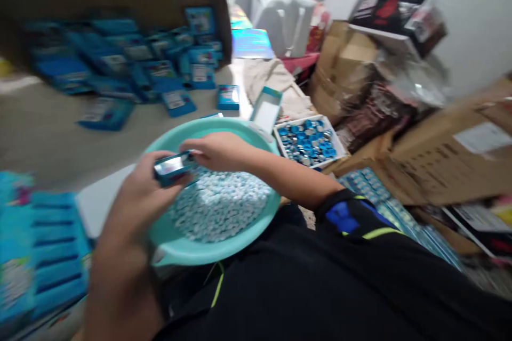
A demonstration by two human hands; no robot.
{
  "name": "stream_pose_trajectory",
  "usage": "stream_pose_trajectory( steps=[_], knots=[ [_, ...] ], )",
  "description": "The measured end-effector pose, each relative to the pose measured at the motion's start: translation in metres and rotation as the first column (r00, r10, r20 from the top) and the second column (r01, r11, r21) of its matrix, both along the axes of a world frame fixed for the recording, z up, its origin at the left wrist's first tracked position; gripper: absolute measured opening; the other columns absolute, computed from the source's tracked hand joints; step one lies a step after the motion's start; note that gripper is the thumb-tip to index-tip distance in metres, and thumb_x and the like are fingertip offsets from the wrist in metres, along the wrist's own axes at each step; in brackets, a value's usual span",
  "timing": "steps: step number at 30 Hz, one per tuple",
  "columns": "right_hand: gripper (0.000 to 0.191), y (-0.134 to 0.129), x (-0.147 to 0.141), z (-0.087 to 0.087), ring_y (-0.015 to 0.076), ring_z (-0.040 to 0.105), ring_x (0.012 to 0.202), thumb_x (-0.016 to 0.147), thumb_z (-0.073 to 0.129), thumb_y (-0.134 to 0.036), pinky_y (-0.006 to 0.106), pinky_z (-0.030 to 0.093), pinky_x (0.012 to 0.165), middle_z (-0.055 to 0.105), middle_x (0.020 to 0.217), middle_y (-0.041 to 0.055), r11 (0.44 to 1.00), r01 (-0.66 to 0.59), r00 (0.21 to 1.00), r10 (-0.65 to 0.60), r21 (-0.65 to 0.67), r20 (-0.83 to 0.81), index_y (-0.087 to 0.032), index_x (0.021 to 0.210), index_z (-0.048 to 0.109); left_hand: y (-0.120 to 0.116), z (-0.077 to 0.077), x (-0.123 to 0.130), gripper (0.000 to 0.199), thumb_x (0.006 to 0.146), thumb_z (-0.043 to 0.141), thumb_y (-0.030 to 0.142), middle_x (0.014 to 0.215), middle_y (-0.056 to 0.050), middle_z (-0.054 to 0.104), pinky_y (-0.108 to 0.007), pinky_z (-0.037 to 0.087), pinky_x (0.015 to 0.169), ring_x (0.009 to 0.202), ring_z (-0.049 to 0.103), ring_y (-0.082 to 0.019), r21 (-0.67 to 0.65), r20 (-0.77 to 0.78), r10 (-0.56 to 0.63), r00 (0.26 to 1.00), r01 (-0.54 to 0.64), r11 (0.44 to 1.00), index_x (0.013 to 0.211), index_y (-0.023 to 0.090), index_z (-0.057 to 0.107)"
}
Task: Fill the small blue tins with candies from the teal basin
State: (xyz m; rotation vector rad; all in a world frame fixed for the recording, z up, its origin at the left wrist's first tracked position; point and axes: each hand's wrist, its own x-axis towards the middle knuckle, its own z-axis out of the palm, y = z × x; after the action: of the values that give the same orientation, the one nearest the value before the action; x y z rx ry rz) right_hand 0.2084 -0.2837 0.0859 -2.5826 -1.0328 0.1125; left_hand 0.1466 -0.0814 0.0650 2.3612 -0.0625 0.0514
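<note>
A small blue box [173, 167] with a shiny light panel is gripped in my left hand [154, 184], its fingers wrapped round it. At the right end of this box is my right hand [216, 150], with thumb and fingers pinched together; blur hides whether they hold a flap or something small. Both hands are above a turquoise basin [224, 257]. Many small white and pale blue pieces [224, 208] fill its bottom; their kind is too small to make out.
Blue boxes [136, 48] lie heaped in a large tipped carton at the back left. A white tray [341, 152] of blue and silver caps [308, 141] stands right of the basin. Flat blue packaging [56, 248] lies at left. Brown cartons [452, 144] crowd the right side.
</note>
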Motion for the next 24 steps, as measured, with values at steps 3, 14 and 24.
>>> stream_pose_trajectory(
  steps=[3, 14, 24],
  knots=[
    [0.041, 0.0, 0.007, 0.0, 0.0194, 0.06, 0.09, 0.093, 0.035, -0.032, 0.028, 0.037, 0.069, 0.073, 0.101, -0.0118, 0.997, -0.064, 0.998, 0.063, 0.047, 0.023, -0.048, 0.118, 0.064, -0.001, 0.001, 0.004, 0.053, 0.062, 0.078, 0.061, 0.083, 0.004, 0.06, -0.047, 0.048, 0.066, 0.076, 0.062, -0.031, 0.083, 0.001, 0.112, 0.994, -0.112, 0.99, 0.108, 0.047, 0.055],
    [0.031, -0.005, -0.003, -0.005, 0.0204, 0.056, 0.087, 0.097, 0.044, -0.028, 0.031, 0.034, 0.072, 0.069, 0.095, 0.0032, 0.983, -0.025, 0.994, 0.044, 0.179, -0.102, -0.025, 0.117, 0.068, -0.004, -0.002, -0.008, 0.047, 0.073, 0.078, 0.035, 0.102, 0.002, 0.067, -0.038, 0.053, 0.083, 0.093, 0.064, -0.022, -0.024, 0.063, -0.078, 0.995, 0.079, 0.997, 0.114, 0.029, 0.055],
    [0.032, -0.006, -0.009, -0.018, 0.0185, 0.048, 0.062, 0.093, 0.057, -0.052, 0.034, 0.028, 0.056, 0.062, 0.069, 0.0042, 0.979, 0.094, 0.981, -0.059, 0.182, -0.187, -0.025, 0.102, 0.072, -0.01, -0.008, -0.017, 0.042, 0.078, 0.07, 0.02, 0.104, -0.002, 0.067, -0.033, 0.049, 0.08, 0.091, 0.065, -0.02, -0.032, 0.044, -0.136, 0.99, 0.138, 0.99, 0.116, 0.025, 0.052]
  ],
)
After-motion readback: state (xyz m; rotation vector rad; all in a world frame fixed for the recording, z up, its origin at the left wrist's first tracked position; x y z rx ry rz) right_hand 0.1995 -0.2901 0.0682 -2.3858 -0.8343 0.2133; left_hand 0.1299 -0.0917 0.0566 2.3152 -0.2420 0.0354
